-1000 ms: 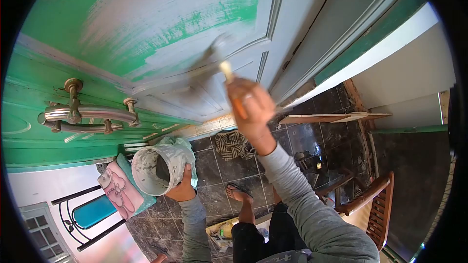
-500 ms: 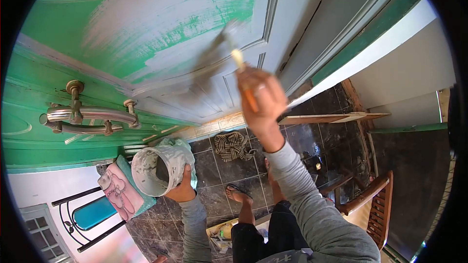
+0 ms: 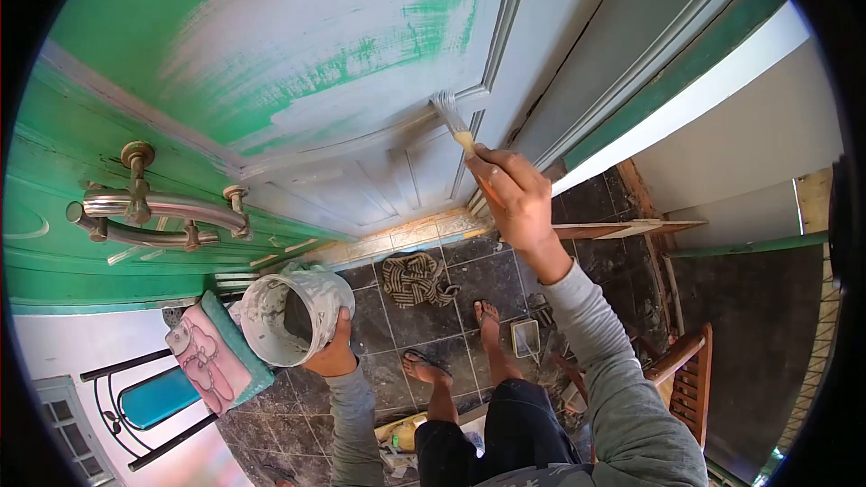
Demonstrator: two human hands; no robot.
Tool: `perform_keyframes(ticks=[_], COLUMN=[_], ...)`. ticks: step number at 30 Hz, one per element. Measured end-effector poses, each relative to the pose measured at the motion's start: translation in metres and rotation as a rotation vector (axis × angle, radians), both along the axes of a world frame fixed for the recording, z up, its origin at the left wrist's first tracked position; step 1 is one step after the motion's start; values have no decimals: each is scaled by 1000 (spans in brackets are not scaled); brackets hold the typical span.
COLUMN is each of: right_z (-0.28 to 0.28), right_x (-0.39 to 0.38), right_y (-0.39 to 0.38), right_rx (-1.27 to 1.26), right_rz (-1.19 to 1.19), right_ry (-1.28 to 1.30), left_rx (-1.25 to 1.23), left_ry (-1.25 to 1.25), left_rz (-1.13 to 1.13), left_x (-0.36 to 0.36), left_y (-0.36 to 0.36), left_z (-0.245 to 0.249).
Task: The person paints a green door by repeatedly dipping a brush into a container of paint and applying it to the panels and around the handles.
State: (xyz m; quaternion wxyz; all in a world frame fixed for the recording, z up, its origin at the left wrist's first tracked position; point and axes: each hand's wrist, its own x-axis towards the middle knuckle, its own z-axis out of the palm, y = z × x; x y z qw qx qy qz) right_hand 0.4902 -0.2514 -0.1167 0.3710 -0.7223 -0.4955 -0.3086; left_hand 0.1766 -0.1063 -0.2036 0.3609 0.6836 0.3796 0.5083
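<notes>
My right hand (image 3: 516,198) grips a paintbrush (image 3: 463,138) by its orange handle. The brush's bristles rest at the lower edge of a door panel, near its right corner. Green shows in streaks through the pale grey paint on the door (image 3: 352,117). Down at the left, my left hand (image 3: 334,348) holds a white plastic bucket (image 3: 262,320) by its side, fingers and thumb against the wall. The bucket is tilted, its inside smeared with pale paint. Left of it, a pair of curved metal handles (image 3: 171,206) is fixed to the green part of the door.
A striped cloth (image 3: 415,278) lies on the dark tiled floor (image 3: 397,325) below the door. A chair with a pink cushion (image 3: 212,356) stands at the left, a wooden chair (image 3: 690,374) at the right. A wooden strip (image 3: 622,228) extends near the doorway.
My right hand has moved down and right with the paintbrush, whose bristles are now at the panel's lower edge. My left hand still holds the bucket. The view has shifted slightly.
</notes>
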Motion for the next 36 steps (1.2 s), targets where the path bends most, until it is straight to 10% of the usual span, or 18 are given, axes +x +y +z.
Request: perform_keyframes(ticks=[10,19,28,36], right_z=[202,50,216,39], right_x=[41,16,26,24], right_y=[-5,-8,-12,-8], right_rx=[252,-301,16,-310], right_rz=[13,68,-48,79], right_ry=[-461,-160,-435,-266], left_rx=[51,2,-138,-84], left_ry=[37,-50,-49,8], left_rz=[-2,26,40,43], left_x=[-2,-6,-13,-21], left_y=[2,4,4,6], left_z=[0,-4,-8,-12])
